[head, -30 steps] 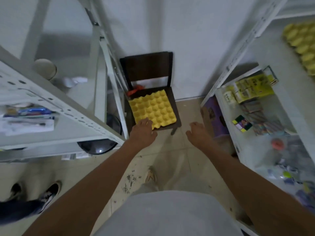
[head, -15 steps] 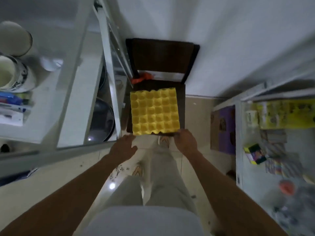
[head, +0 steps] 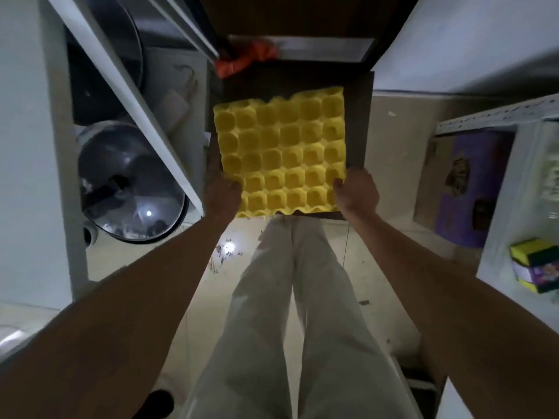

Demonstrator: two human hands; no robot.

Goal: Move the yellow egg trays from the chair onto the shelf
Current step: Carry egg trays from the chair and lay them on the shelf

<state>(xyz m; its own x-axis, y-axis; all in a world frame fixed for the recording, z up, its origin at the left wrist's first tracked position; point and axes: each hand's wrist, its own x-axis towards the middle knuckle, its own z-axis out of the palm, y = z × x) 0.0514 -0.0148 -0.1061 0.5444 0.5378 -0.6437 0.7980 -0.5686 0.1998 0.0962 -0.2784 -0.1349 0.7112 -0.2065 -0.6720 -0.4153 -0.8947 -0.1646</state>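
A yellow egg tray (head: pixel 282 151) lies on the dark wooden chair (head: pixel 358 116), directly below me. My left hand (head: pixel 222 193) grips the tray's near left corner, thumb on top. My right hand (head: pixel 357 192) grips the near right corner, fingers curled over the edge. Whether more trays lie beneath the top one is hidden. The tray sits slightly skewed on the seat.
A white metal shelf unit (head: pixel 127 86) stands at the left with dark round pans (head: pixel 130 182) low down. Another white shelf (head: pixel 520 182) at the right holds small boxes (head: pixel 535 267). A purple carton (head: pixel 472 189) leans by it. An orange cloth (head: pixel 245 58) lies at the chair's back.
I have leaned in over the chair. Both hands moved forward from the seat's front edge and closed on the tray's near corners.
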